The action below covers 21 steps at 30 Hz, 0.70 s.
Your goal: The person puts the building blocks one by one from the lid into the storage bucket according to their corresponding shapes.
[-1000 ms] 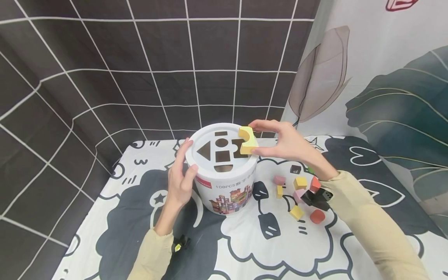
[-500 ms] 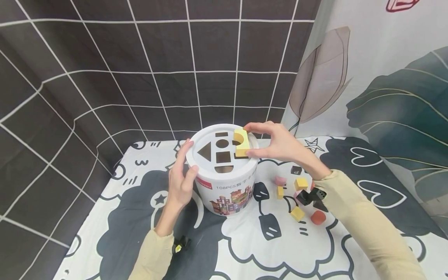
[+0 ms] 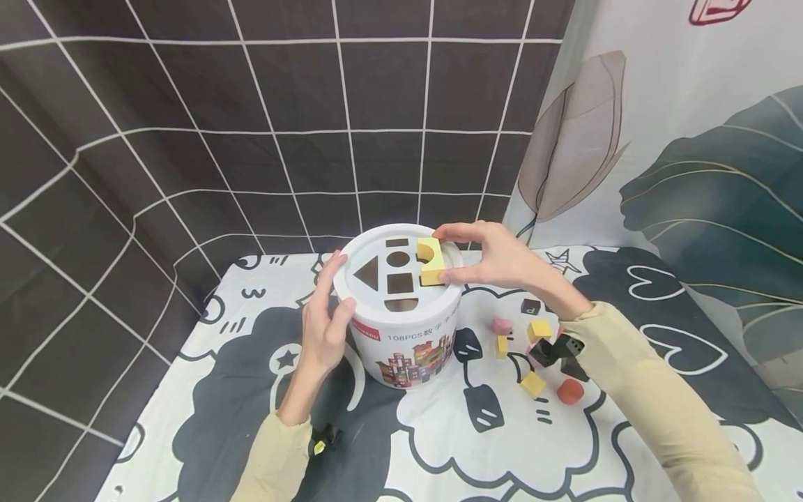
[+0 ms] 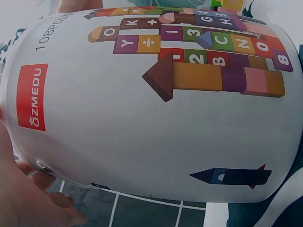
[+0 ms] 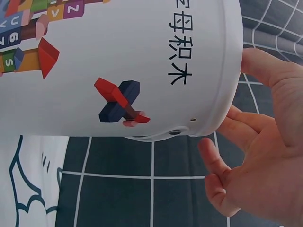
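A white bucket [image 3: 408, 335] with a lid of cut-out shapes stands at the middle in the head view. Its lid [image 3: 376, 296] has triangle, circle, square and other openings. My right hand [image 3: 502, 259] pinches a yellow arch block [image 3: 431, 262] between thumb and fingers, at the notched opening on the lid's right side. Both ends of the block cover most of that opening. My left hand [image 3: 326, 324] grips the bucket's left side near the rim, thumb in front and fingers farther back. The right wrist view shows the right hand [image 5: 265, 142] at the rim, with the block hidden.
Several loose blocks lie right of the bucket, among them a yellow block [image 3: 533, 384], a red round block [image 3: 570, 391], a pink block [image 3: 502, 325] and a dark block [image 3: 530, 306]. A dark tiled-pattern curtain [image 3: 282, 160] hangs behind the patterned cloth [image 3: 433, 439].
My right hand has brought the yellow arch block left and down, from the lid's right edge onto the notched opening. The left hand has stayed on the bucket.
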{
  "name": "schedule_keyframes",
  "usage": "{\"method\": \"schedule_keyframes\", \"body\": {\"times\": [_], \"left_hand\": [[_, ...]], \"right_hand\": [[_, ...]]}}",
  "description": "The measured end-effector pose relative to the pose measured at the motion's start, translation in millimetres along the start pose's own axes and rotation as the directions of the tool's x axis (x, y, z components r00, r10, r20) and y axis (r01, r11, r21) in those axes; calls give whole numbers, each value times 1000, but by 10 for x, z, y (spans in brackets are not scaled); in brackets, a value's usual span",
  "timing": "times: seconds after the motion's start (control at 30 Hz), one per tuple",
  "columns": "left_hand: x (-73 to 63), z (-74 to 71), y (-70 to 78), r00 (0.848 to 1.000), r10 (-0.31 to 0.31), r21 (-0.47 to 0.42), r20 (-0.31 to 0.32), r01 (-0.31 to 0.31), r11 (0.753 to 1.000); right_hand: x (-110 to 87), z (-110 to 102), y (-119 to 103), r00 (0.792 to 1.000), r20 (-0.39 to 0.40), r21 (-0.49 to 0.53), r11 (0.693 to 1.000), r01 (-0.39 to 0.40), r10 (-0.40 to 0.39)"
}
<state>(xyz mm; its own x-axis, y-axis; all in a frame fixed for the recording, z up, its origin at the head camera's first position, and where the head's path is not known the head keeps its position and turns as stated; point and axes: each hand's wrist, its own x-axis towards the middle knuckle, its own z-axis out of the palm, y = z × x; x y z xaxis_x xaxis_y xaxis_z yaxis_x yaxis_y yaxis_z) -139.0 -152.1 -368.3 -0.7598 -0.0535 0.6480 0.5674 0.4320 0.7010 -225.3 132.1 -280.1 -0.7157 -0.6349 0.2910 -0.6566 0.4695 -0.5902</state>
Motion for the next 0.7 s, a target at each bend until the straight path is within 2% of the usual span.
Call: {"method": "schedule_keyframes", "body": {"times": [0.13, 0.27, 0.5, 0.7], "left_hand": [[-3, -3, 0, 1000, 2, -4, -5, -2, 1000], [-1, -4, 1, 1000, 1, -5, -6, -2, 1000], [-4, 2, 2, 1000, -1, -3, -2, 1, 1000], [-2, 2, 9, 1000, -1, -1, -5, 1, 1000]], "right_hand": [[0, -8, -7, 999, 29, 24, 999, -24, 23], [-5, -9, -3, 1000, 27, 28, 1000, -12, 11], [-75, -63, 32, 998, -57, 64, 998, 8, -4], [-216, -197, 80, 991, -128, 125, 992, -15, 31]]}}
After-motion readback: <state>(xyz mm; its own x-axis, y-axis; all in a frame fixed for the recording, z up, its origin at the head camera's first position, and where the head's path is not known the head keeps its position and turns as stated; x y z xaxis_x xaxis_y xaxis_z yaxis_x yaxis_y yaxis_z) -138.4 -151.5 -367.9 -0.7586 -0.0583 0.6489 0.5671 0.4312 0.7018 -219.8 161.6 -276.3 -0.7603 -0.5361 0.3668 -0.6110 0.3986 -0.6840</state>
